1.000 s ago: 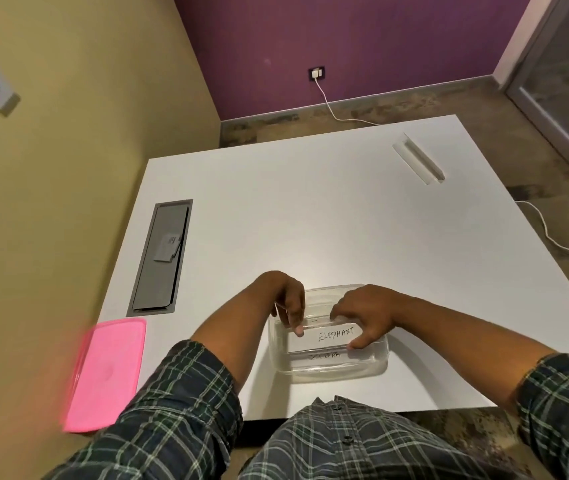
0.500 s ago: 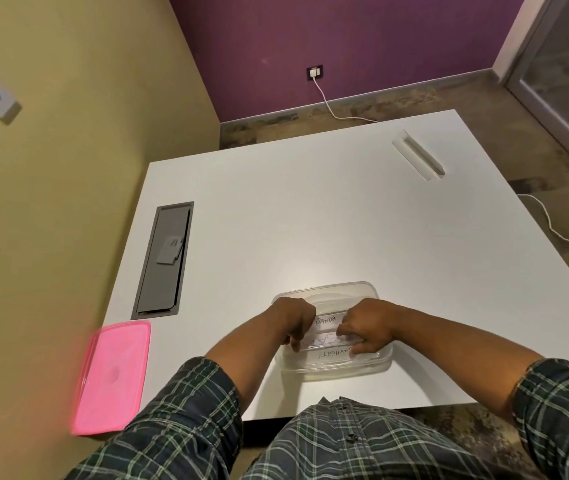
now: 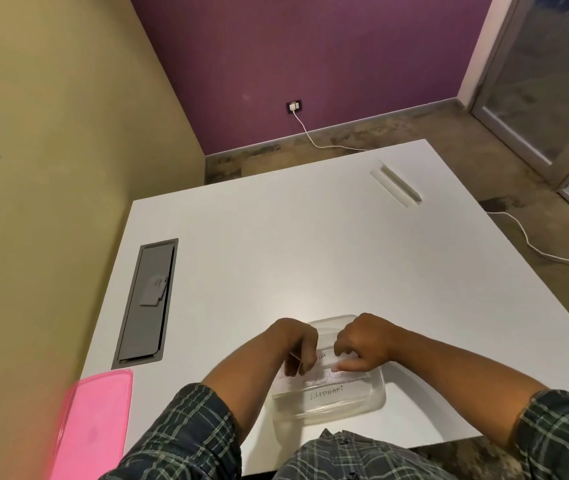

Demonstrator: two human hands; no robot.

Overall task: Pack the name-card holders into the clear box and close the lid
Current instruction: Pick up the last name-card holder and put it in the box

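1. My left hand [image 3: 295,348] and right hand [image 3: 362,344] both reach into the clear box [image 3: 376,398] at 6 o'clock on the bench [image 3: 311,254], each grip pinching one end of a card holder [image 3: 323,357].
2. Its long axis runs 9 to 3.
3. Pink lid [image 3: 92,427] lies at 8 o'clock, nearer my left hand.

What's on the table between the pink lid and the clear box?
In the head view, only the person's left forearm crosses between pink lid and clear box.
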